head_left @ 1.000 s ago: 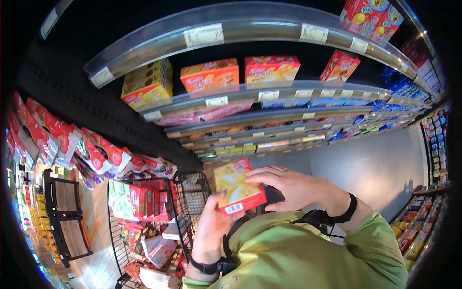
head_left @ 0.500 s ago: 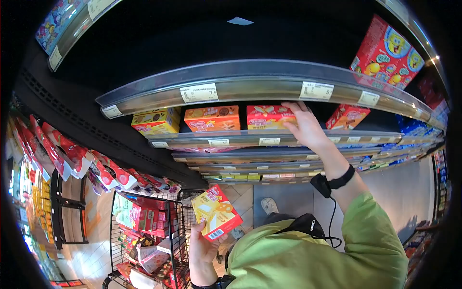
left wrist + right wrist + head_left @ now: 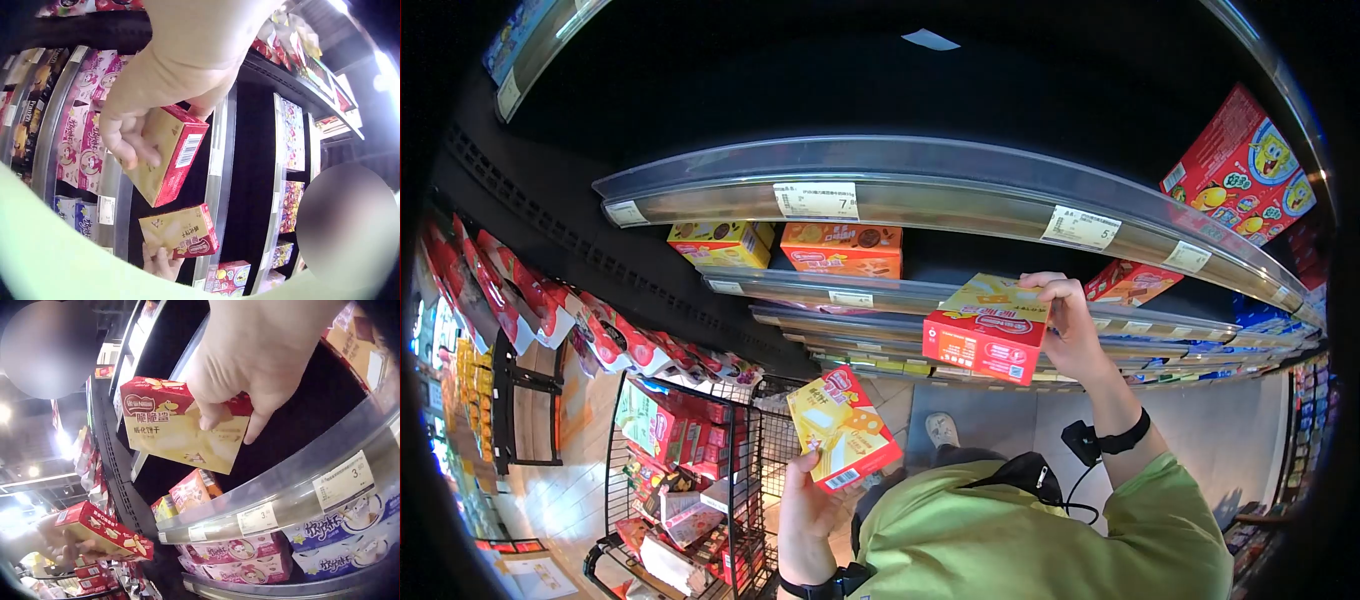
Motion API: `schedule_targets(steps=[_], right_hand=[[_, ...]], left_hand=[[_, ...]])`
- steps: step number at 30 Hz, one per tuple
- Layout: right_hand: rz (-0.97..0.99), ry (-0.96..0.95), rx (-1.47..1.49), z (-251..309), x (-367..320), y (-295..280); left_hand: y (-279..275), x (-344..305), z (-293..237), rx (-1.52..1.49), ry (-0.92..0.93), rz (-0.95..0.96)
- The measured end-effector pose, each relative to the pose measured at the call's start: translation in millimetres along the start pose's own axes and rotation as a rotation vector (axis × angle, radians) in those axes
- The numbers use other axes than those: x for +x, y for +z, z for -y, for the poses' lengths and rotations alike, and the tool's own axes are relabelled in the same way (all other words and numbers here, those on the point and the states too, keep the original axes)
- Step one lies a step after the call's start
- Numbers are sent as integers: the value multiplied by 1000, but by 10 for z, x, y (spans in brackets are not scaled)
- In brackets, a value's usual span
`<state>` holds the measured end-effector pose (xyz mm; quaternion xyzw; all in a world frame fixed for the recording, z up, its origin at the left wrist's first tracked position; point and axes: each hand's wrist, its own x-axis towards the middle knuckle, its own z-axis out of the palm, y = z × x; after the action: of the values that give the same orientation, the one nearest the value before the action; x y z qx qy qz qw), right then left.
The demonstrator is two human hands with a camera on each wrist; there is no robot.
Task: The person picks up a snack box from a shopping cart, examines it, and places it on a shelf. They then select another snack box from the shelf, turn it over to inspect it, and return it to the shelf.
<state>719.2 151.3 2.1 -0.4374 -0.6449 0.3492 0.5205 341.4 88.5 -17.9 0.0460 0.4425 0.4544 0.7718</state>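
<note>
We note left hand pinching yellow-and-red box near shopping cart; right hand gripping second yellow-and-red box, apart from first, in front of shelf bearing orange box.

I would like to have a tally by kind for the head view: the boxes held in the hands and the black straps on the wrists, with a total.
Yellow-and-red wafer boxes, held: 2
Black wrist straps: 2
Total: 4

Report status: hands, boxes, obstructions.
Left hand holding yellow-red box. Right hand holding second box, near shelf edge. Nothing visibly blocking either hand.
</note>
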Motion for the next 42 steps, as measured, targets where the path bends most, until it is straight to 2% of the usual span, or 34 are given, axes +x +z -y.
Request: schedule_targets(steps=[4, 7, 8, 10, 11, 12, 14, 19, 22, 26, 30, 35, 38, 40, 42], right_hand=[[-2, -56, 52, 32, -80, 84], [128, 215, 278, 94, -145, 142], [122, 211, 279, 141, -137, 220], [50, 404, 578, 307, -95, 432], [100, 533, 491, 363, -101, 461], [92, 540, 500, 462, -83, 507], [173, 859, 537, 696, 5, 616], [183, 925, 734, 857, 25, 790], [138, 1018, 758, 919, 39, 882], [132, 1052, 804, 887, 15, 933], [87, 1078, 783, 848, -8, 966], [143, 1075, 792, 863, -13, 942], [89, 1009, 718, 921, -22, 846], [40, 744, 393, 971, -28, 649], [-67, 240, 95, 797, -20, 521]], left_hand=[[-56, 8, -54, 18, 18, 53], [-102, -36, -96, 72, 51, 50], [-128, -47, -112, 78, 51, 53], [-190, -69, -133, 57, 32, 83], [-212, -81, -136, 35, 33, 51], [-221, -107, -150, 44, 25, 44], [-203, -139, -196, 54, 36, 106], [-215, -189, -230, 13, 47, 99], [-226, -204, -223, 25, 46, 82], [-247, -205, -214, 34, 27, 113], [-242, -223, -193, 27, 27, 65], [-243, -235, -159, 18, 23, 76], [-257, -237, -155, 28, 28, 94], [-271, -244, -149, 32, 36, 111], [-285, -261, -142, 42, 39, 35]])
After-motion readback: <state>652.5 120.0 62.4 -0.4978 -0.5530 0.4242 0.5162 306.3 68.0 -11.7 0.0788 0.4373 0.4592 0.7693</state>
